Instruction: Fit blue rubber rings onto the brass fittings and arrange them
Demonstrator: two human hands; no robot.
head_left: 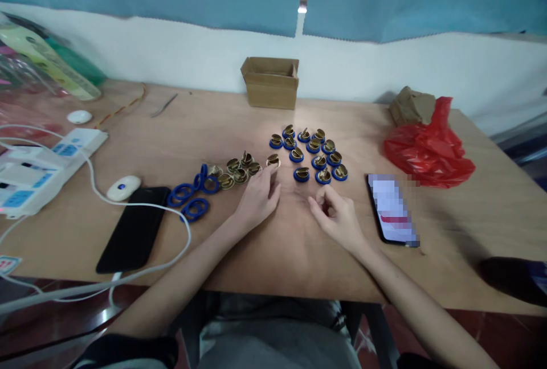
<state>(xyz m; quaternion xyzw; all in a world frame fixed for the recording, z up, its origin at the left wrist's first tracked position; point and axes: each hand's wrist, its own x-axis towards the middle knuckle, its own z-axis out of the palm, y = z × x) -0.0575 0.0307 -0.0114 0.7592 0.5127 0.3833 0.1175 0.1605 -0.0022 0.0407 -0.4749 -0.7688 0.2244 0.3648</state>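
Note:
My left hand (258,198) rests on the wooden table (277,244), its fingertips touching a lone brass part (273,160). Left of it lies a loose pile of brass parts (237,171) and several bare blue rings (190,193). My right hand (335,215) lies on the table with fingers curled loosely and nothing visible in it. Just beyond it sits a group of several brass parts fitted in blue rings (311,152).
A lit phone (392,208) lies right of my right hand, a dark phone (134,226) with a white cable (141,205) to the left. A cardboard box (270,81) stands at the back, a red plastic bag (427,147) at right, power strips (47,158) at left.

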